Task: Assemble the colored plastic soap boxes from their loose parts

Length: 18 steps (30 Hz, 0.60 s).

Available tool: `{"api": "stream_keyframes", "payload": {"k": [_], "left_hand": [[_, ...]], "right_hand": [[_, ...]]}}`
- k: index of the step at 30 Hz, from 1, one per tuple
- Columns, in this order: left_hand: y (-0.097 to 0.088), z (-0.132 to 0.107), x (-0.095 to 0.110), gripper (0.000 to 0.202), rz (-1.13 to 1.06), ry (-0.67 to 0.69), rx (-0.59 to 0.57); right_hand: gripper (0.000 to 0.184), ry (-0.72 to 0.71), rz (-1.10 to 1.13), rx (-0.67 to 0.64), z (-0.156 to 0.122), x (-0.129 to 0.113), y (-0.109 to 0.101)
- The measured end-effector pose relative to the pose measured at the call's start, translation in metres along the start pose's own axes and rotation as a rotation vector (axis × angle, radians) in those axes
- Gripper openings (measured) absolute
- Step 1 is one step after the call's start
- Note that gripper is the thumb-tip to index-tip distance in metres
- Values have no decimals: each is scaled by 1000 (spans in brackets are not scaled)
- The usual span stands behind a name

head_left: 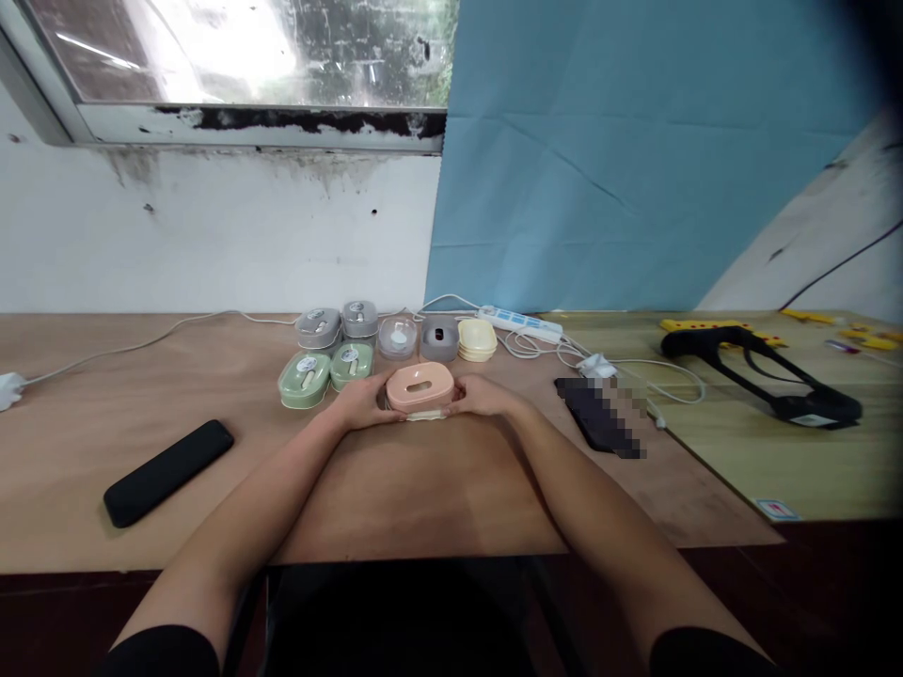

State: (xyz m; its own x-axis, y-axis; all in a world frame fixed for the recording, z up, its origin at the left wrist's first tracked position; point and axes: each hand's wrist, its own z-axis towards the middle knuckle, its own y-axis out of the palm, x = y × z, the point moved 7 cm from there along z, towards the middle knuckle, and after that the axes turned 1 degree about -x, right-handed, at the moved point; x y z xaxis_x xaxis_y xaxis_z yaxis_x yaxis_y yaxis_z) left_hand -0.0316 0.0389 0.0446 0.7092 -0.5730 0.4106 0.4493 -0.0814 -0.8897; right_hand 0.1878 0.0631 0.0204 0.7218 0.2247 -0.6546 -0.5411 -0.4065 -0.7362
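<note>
Brown-topped surface, set against a white wall with a window at upper left and a blue sheet hanging to its right. Principal item: one peach box, rounded, oval slot in its top, a pale strip along its lower front edge; located at the middle of the surface, directly before you. Your left grip is closed about the box's left end, thumb toward the front; your right grip is closed about the right end, so the piece is clamped between both. Adjoining, to the left: two green boxes, side by side, with two light grey boxes behind them. Behind the peach piece: one clear container, one dark grey box, one cream stack. Farther back, to the right: one white power strip, with white cables trailing. Near your left forearm: one black phone. Beyond your right forearm: one dark slab, partly pixelated. Far right: one black frame.
</note>
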Motion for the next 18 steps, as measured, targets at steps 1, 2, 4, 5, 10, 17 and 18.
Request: {"api": "stream_keyframes", "payload": {"k": [1, 2, 4, 5, 10, 17, 18], "left_hand": [[-1, 0, 0, 92, -7, 3, 7], [-1, 0, 1, 91, -15, 8, 11], [-2, 0, 0, 89, -23, 11, 17], [-2, 0, 0, 89, -26, 10, 17], [-1, 1, -4, 91, -36, -2, 37], [-4, 0, -5, 93, -22, -8, 117], [-5, 0, -5, 93, -16, -8, 130]], "right_hand": [[55, -5, 13, 25, 1, 0, -1], [54, -10, 24, 49, 1, 1, -1], [54, -24, 41, 86, 2, 1, -2], [54, -37, 52, 98, 3, 1, -3], [55, -99, 54, 149, 4, 1, -7], [66, -181, 110, 165, 2, -5, -9], [65, -204, 117, 192, 1, -7, -11]]}}
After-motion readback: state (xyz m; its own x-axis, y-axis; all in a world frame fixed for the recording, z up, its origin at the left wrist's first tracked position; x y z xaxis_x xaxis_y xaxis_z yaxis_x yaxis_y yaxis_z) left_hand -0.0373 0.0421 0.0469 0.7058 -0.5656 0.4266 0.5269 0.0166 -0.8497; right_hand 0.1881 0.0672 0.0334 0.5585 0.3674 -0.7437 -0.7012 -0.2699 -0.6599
